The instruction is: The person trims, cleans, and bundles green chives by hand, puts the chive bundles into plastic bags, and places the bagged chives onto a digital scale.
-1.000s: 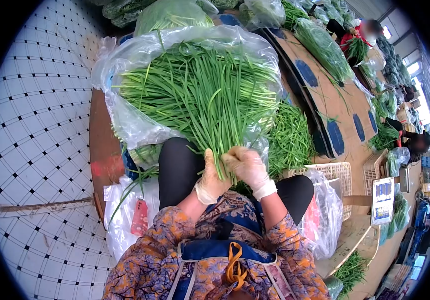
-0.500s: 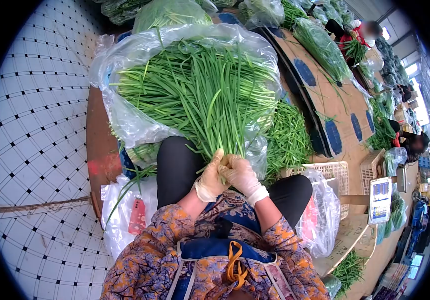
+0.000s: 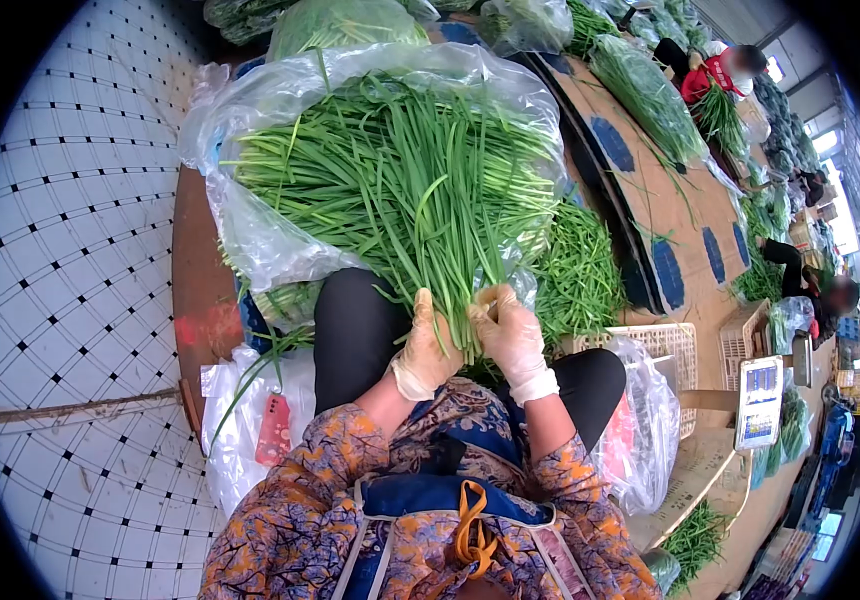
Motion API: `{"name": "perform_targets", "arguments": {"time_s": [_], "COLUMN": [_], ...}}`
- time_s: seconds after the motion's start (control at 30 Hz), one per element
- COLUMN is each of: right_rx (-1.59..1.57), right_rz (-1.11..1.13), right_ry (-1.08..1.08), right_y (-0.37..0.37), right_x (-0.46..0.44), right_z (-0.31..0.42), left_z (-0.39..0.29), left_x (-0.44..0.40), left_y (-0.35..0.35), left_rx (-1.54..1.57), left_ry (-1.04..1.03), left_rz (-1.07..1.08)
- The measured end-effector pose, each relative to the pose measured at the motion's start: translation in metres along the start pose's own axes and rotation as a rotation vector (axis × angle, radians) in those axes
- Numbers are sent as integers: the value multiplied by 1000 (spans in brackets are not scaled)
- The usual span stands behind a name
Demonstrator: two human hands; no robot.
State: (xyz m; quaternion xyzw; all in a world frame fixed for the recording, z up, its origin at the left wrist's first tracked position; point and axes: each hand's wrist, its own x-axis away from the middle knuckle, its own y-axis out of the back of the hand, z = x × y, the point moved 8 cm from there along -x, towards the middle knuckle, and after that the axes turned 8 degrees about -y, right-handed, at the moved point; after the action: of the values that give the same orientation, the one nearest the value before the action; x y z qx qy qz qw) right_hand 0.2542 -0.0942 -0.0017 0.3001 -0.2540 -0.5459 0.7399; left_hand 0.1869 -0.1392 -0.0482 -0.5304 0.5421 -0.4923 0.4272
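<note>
A bunch of long, flat green garlic chives (image 3: 435, 225) points away from me, its near ends low between my hands. My gloved left hand (image 3: 428, 348) is wrapped round these ends, thumb up along the left side. At the bunch's right edge, my gloved right hand (image 3: 512, 338) has its fingers pinched together on some chive strands. Beyond and beneath the bunch, more chives (image 3: 300, 185) lie crosswise in a large, open clear plastic bag (image 3: 270, 235). Loose green pieces (image 3: 580, 265) are heaped to the right of the bag.
A red phone (image 3: 273, 430) lies on white plastic (image 3: 225, 390) by my left leg. To my right are a cream crate (image 3: 688, 365), a clear bag (image 3: 655, 440) and a scale display (image 3: 759, 400). Another person (image 3: 715, 80) holds greens at the upper right.
My hands, close together before, have come apart. The right hand has shifted right and up to the bunch's edge, while the left stays at the chive ends.
</note>
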Motion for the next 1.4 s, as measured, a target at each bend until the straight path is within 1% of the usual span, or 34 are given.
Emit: {"name": "perform_targets", "arguments": {"time_s": [0.03,0.07,0.13,0.17,0.23,0.27,0.3,0.33,0.37,0.4,0.43,0.47,0.5,0.53,0.6,0.67,0.7,0.77,0.8,0.83,0.87,0.9,0.97,1.0,1.07,1.1,1.13,1.17,1.2,1.23,1.27,1.33,1.37,1.4], "right_rx": [0,0,-11,-12,69,68,-13,-93,-216,-216,-322,-427,-425,-458,-491,-619,-619,-763,-763,-752,-741,-742,-266,-266,-650,-862,-816,-886,-1014,-1234,-1334,-1238,-941,-693], "right_rz": [-74,-74,-84,-84,339,341,352,364,372,375,363,348,345,360,372,293,293,299,301,308,314,314,273,272,344,325,110,-28,-218,-321,-375,-342,-310,-226], "right_ry": [25,25,217,216,-32,-31,-62,-91,-149,-151,-211,-273,-275,-319,-364,-273,-273,-298,-298,-263,-227,-227,119,118,-17,-29,78,-36,20,-16,-36,-229,-313,-272], "right_y": [7,8,8,6,-32,-36,-41,-46,-50,-54,-56,-57,-54,-50,-50,-50,-51,-53,-53,-50,-48,-44,-28,-23,-10,8,36,59,83,97,103,90,73,49], "right_x": [-2,-4,-6,-10,-15,-14,-12,-11,-10,-8,-7,-7,-6,-4,-2,-3,-2,2,5,8,11,15,27,31,37,36,28,21,13,3,-5,-20,-22,-26], "right_z": [7,12,37,40,24,23,19,13,6,2,-5,-11,-8,-5,-7,-11,-11,-12,-12,-9,-7,-8,9,12,16,19,18,5,-8,-30,-57,-75,-85,-108], "left_z": [-2,-4,-1,1,5,7,7,5,4,4,4,4,3,4,1,5,5,7,8,8,11,13,15,15,12,13,13,12,11,9,8,11,11,10], "left_x": [1,1,0,-1,-1,-1,0,0,1,1,2,2,2,3,6,4,2,1,0,1,1,1,-1,-2,-1,-3,-4,-4,-2,-3,-4,-5,-4,-4], "left_y": [0,0,10,18,31,37,41,40,35,28,25,25,21,9,10,29,34,44,45,50,54,58,61,60,54,53,51,51,47,40,35,35,34,33], "left_rx": [34,68,87,106,145,165,38,39,73,108,110,41,-28,-26,-86,-57,-28,-17,-6,-6,-25,-35,-83,-121,-158,-129,-101,-61,-63,-62,-60,-26,-40,-56], "left_ry": [-26,-52,-34,-17,16,32,30,26,32,41,41,38,35,39,9,2,-6,14,35,34,78,100,111,101,71,55,38,60,63,38,12,20,19,16], "left_rz": [4,9,-3,-15,-40,-53,-100,-102,-49,3,1,-22,-43,-42,-298,-289,-280,-241,-202,-203,-191,-185,-139,-99,-72,-112,-150,-215,-215,-177,-138,-145,-155,-165]}}
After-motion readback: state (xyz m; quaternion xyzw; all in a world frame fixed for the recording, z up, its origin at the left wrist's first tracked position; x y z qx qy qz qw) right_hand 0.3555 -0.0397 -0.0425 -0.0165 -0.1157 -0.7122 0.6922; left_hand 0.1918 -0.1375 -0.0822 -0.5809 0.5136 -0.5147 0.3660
